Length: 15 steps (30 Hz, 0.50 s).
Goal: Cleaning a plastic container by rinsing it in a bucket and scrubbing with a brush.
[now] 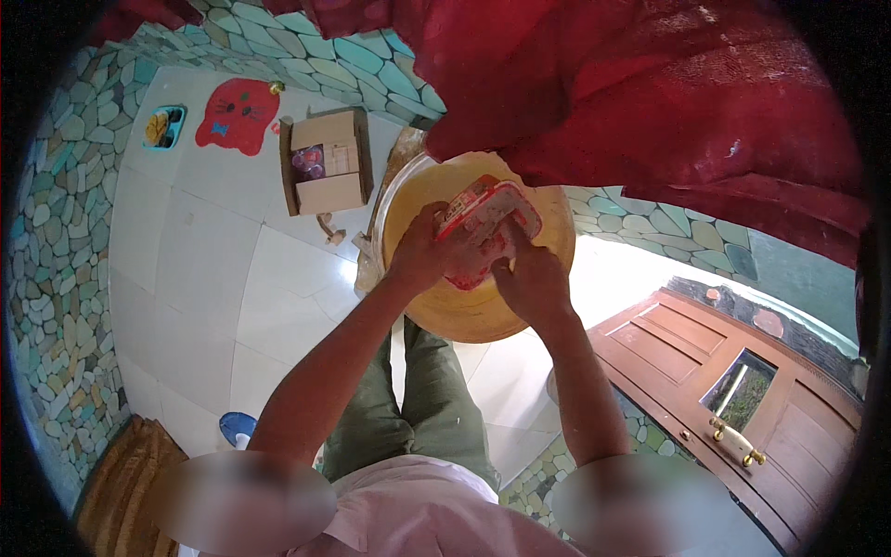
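Observation:
Both of my hands are on a clear plastic container with a red rim (512,197), tilted above a round yellowish wooden top (487,320). My left hand (422,255) grips the container's left side, its fingers partly hidden against it. On the near right side, my right hand (536,278) takes hold with the thumb and index finger pressed on the container. Red patches show along its lower part; whether they are print or contents I cannot make out.
Left of the round top stands an open cardboard box (327,190) with small purplish items inside. Beyond it lie a red animal-shaped mat (238,119) and a blue tray (165,128). Red cloth (650,102) hangs over the far right. A wooden door (705,371) stands at the right.

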Each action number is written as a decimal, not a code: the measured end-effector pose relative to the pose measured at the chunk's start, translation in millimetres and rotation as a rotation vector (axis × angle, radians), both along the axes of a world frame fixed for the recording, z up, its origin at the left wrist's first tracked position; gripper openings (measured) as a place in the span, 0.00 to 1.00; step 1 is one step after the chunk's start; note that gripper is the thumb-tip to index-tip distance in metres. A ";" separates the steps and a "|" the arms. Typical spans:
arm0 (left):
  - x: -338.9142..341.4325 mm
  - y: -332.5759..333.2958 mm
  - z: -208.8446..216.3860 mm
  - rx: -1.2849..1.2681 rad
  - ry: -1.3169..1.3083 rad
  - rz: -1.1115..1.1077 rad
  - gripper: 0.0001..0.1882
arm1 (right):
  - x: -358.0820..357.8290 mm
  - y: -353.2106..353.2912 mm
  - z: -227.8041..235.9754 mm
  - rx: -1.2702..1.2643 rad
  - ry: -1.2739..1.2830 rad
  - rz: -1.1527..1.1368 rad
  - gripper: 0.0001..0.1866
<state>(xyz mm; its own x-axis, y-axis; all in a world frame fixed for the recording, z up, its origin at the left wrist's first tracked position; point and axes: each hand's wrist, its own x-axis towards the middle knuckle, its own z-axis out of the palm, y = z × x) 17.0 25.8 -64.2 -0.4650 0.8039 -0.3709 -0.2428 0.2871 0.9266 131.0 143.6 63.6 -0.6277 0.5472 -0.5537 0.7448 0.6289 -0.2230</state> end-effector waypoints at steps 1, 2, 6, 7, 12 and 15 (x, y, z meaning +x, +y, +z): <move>1.2 0.8 1.6 0.027 0.049 0.014 0.24 | -1.6 2.4 -3.5 0.008 0.000 -0.004 0.33; 3.3 3.4 3.1 0.033 0.049 0.010 0.24 | -1.5 4.7 -9.8 0.021 -0.029 -0.004 0.33; 3.0 4.3 9.7 0.007 0.321 0.017 0.26 | -10.8 1.5 -16.6 0.087 0.005 -0.074 0.30; 2.4 4.1 10.6 -0.004 0.387 0.007 0.26 | -12.7 1.1 -19.1 0.086 0.005 -0.077 0.30; -1.1 6.5 24.6 -0.028 0.318 0.036 0.25 | -17.0 8.8 -26.6 -0.105 -0.028 -0.026 0.35; -1.5 6.8 27.2 -0.023 0.267 0.034 0.25 | -7.6 11.1 -32.1 -0.159 0.126 0.024 0.32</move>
<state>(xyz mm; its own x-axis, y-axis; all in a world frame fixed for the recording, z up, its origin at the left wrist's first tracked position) 15.5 32.7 -37.1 -0.5755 0.7788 -0.2495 -0.0005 0.3048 0.9524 123.3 154.7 31.6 -0.7091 0.4432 -0.5484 0.6902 0.5951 -0.4116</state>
